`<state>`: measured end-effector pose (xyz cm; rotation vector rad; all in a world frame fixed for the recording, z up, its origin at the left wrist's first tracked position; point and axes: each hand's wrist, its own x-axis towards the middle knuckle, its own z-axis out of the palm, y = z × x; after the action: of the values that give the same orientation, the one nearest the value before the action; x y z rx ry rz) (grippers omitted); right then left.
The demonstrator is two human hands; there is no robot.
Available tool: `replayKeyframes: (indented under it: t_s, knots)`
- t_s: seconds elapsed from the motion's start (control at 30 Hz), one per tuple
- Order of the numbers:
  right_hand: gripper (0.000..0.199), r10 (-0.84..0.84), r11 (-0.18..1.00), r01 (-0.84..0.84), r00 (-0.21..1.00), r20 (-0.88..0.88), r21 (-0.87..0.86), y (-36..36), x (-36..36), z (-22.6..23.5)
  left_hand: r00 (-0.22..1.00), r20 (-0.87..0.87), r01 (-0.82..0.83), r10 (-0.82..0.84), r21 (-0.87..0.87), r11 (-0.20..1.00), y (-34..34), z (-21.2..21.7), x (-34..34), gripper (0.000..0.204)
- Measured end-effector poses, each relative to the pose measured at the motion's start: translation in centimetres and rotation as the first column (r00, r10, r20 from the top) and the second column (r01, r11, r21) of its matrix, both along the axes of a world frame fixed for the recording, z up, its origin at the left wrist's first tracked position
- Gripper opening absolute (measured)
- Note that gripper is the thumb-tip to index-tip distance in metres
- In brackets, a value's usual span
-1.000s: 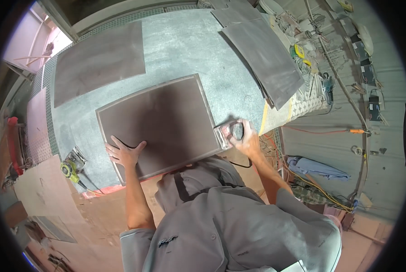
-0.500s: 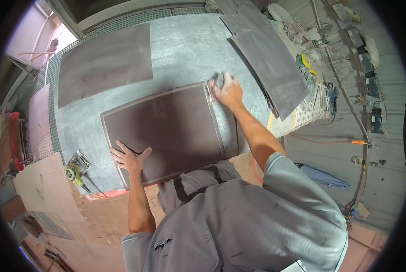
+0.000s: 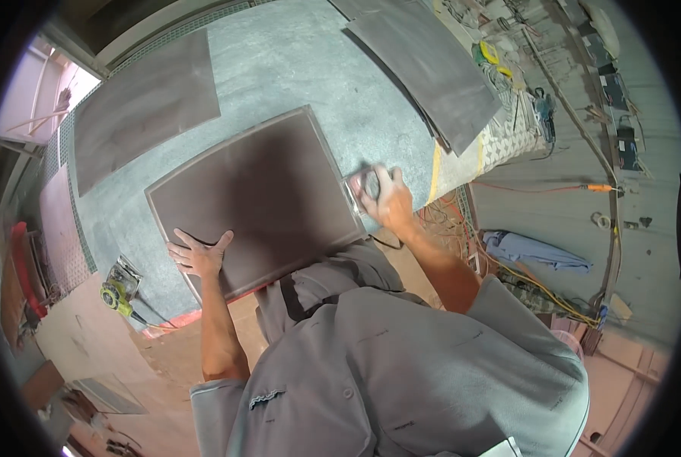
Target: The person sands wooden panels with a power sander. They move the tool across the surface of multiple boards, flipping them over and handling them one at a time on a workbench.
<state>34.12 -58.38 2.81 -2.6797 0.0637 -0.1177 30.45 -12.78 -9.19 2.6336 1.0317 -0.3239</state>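
Your left hand (image 3: 197, 255) presses flat, fingers spread, on the dark tile (image 3: 256, 194) lying on the grey desk (image 3: 310, 68); your right hand (image 3: 386, 199) grips a small sanding block (image 3: 362, 185) at the tile's right edge.

packages: none in view | labels: none | signs: none | screens: none

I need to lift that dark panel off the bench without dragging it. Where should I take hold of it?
Probably by its two short edges, one hand per side. The dark panel lies flat on the grey bench, so no underside shows; the near edge by the left hand sits close to the bench edge, giving fingers room.
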Motion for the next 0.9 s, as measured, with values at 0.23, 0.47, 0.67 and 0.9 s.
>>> replayKeyframes:
  t_s: [0.23,0.47,0.67,0.9]
  knots:
    - [0.068,-0.01,1.0,0.01,0.989,-0.145,-0.004,-1.6,-5.0,0.7,1.0,-0.019,-0.001,0.001,-0.027,1.0,0.2,0.4,0.2,0.166]
    - [0.066,0.058,0.998,-0.057,0.997,-0.041,0.007,-2.1,-2.3,-1.0,1.0,-0.022,-0.004,0.003,-0.029,1.0,0.2,0.2,0.1,0.166]
    - [0.061,-0.005,1.0,0.005,1.0,-0.026,0.001,1.3,8.3,-0.7,1.0,-0.019,0.012,-0.013,-0.031,0.999,-0.1,0.0,0.1,0.169]
    - [0.06,0.054,0.998,-0.055,0.989,0.141,0.002,3.4,19.5,-2.6,1.0,-0.023,0.01,-0.011,-0.023,1.0,0.2,0.0,0.0,0.17]
